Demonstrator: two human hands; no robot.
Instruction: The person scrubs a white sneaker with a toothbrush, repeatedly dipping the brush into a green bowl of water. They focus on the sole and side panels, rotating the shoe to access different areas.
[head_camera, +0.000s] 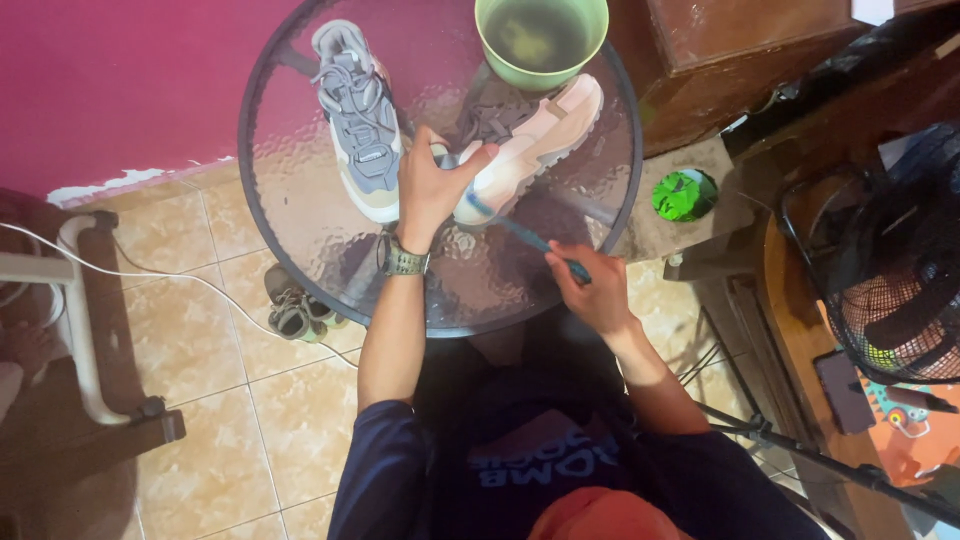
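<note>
A beige sneaker (535, 140) is lying tilted on the round glass tabletop (300, 190), in the upper middle of the frame, just below a green bucket (541, 40). Its toe end is gripped by the left hand (432, 185), fingers curled around it. A blue brush (525, 235) is pinched in the closed right hand (595, 290), its tip touching the sneaker. A grey sneaker (360, 115) is seen at upper left.

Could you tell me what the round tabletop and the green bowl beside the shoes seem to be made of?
The round tabletop looks like textured glass in a dark metal rim: its pebbled surface glints and the floor shows through it. The green bowl seems to be smooth, matte plastic, judging by its even colour and thick rounded rim; it holds murky liquid.
</note>
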